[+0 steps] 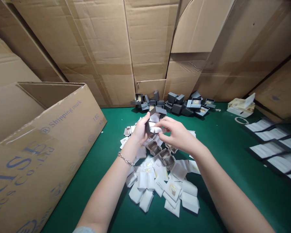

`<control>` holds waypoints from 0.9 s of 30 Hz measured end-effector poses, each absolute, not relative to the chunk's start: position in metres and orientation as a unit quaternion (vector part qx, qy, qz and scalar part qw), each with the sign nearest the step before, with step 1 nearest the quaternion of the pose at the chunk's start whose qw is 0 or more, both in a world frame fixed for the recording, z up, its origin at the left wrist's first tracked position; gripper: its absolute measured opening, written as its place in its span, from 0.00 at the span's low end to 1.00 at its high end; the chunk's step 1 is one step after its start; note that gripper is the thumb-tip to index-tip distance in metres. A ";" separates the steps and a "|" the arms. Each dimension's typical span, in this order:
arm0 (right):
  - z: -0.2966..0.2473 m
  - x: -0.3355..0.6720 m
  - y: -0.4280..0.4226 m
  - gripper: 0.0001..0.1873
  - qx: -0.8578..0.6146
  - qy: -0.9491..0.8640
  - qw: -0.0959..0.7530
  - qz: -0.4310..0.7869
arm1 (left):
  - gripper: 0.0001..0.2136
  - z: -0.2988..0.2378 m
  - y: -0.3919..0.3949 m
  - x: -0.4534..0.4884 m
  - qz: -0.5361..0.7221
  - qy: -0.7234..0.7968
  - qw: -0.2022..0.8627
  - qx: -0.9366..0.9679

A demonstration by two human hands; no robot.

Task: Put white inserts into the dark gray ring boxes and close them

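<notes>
My left hand (141,130) grips a small dark box (160,111) with its lid raised. White material shows inside the box. At the box's near side, my right hand (177,131) has its thumb and fingers round a small white folded piece (155,130), which partly sticks out of the box. Below both hands lies a loose pile of white folded papers (145,178), some with a gold mark. Several small open boxes with greyish insides (167,158) sit among the papers, just under my hands.
Several small dark boxes (176,108), some open, are heaped against the cardboard wall. A large carton (48,142) stands at left. On the right are a tissue box (241,108), a white ring (242,120) and dark trays with white pads (271,145). The tabletop (102,191) is green.
</notes>
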State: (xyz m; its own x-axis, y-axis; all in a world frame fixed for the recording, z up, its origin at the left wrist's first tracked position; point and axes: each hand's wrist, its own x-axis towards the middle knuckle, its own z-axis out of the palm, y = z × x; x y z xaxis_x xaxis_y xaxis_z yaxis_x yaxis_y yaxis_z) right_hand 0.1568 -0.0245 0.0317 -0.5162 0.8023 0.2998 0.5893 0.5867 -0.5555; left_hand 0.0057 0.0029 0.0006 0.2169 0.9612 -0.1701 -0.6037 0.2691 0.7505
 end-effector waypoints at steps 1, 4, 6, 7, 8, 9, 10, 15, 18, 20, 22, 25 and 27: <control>0.030 0.155 -0.025 0.12 -0.413 -0.850 0.278 0.174 | 0.14 0.001 0.003 0.006 0.544 0.325 0.725 0.270; 0.026 0.152 -0.026 0.11 -0.425 -0.848 0.286 0.138 | 0.13 0.002 0.003 0.007 0.554 0.329 0.722 0.251; 0.025 0.152 -0.025 0.10 -0.436 -0.840 0.295 0.133 | 0.13 0.001 0.004 0.007 0.555 0.330 0.723 0.246; 0.024 0.152 -0.024 0.10 -0.441 -0.835 0.302 0.133 | 0.13 0.001 0.004 0.007 0.555 0.330 0.723 0.246; 0.024 0.152 -0.023 0.10 -0.444 -0.831 0.309 0.131 | 0.14 0.000 0.004 0.007 0.554 0.330 0.724 0.247; 0.024 0.152 -0.022 0.10 -0.446 -0.827 0.316 0.130 | 0.14 0.000 0.004 0.007 0.551 0.328 0.726 0.249; 0.023 0.152 -0.021 0.09 -0.446 -0.825 0.323 0.128 | 0.14 0.000 0.004 0.008 0.549 0.326 0.728 0.250; 0.016 0.152 -0.016 0.09 -0.433 -0.817 0.361 0.120 | 0.13 0.004 0.003 0.010 0.560 0.323 0.726 0.235; 0.011 0.152 -0.014 0.07 -0.422 -0.814 0.384 0.112 | 0.13 0.007 0.002 0.011 0.568 0.330 0.720 0.222; 0.010 0.152 -0.013 0.06 -0.412 -0.817 0.392 0.099 | 0.13 0.007 0.001 0.011 0.567 0.325 0.725 0.218; 0.009 0.152 -0.013 0.05 -0.413 -0.815 0.396 0.093 | 0.12 0.007 0.002 0.011 0.564 0.322 0.729 0.217; 0.010 0.151 -0.012 0.07 -0.422 -0.811 0.391 0.109 | 0.12 0.006 0.002 0.011 0.562 0.327 0.729 0.214; 0.012 0.151 -0.013 0.07 -0.417 -0.815 0.383 0.123 | 0.12 0.006 0.002 0.011 0.560 0.332 0.728 0.215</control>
State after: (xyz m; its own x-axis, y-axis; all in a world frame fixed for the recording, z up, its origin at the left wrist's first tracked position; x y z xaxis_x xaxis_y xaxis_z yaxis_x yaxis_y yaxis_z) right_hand 0.1512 -0.0132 0.0116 -0.3579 0.7744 0.5218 0.5854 0.6214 -0.5207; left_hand 0.0109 0.0019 0.0060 0.1535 0.9578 -0.2431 -0.6728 0.2815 0.6842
